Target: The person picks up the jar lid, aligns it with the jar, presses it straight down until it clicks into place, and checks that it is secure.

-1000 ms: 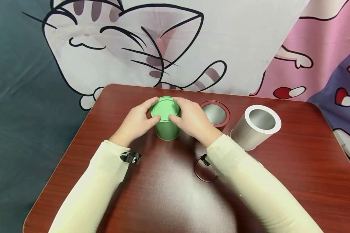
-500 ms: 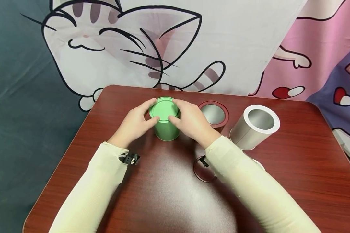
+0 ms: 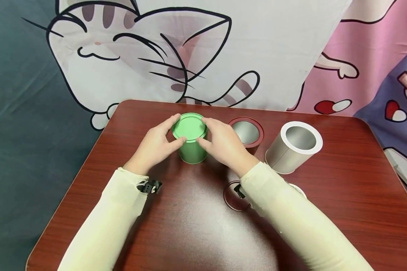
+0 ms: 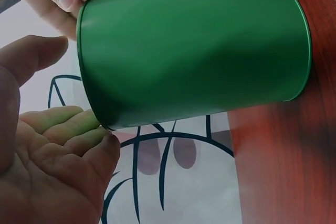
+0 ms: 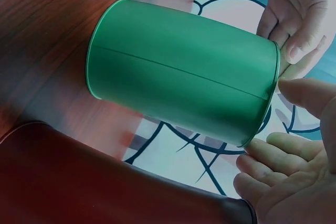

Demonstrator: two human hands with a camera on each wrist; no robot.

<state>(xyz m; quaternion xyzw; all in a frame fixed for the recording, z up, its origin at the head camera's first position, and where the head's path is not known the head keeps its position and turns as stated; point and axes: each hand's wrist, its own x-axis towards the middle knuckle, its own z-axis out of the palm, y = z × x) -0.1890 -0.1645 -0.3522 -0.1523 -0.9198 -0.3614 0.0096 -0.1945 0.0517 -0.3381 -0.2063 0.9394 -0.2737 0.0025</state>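
A green tin (image 3: 191, 137) with its lid on stands upright at the middle back of the brown table (image 3: 190, 226). My left hand (image 3: 175, 130) grips the lid's rim from the left, thumb at the front and fingers at the back. From the other side my right hand (image 3: 203, 130) grips the same rim. In the left wrist view the green tin (image 4: 194, 51) fills the frame, with my left hand (image 4: 79, 93) at its lid end. In the right wrist view the right hand (image 5: 262, 124) curls at the lid edge of the green tin (image 5: 184, 72).
An open dark red tin (image 3: 247, 132) stands just right of the green one. An open white tin (image 3: 293, 146) is farther right. A dark red lid (image 3: 233, 198) and a white lid (image 3: 297, 189) lie partly hidden by my right sleeve. Cat-print cloth hangs behind.
Both hands stay on the green tin's lid rim. Only the view has shifted slightly.
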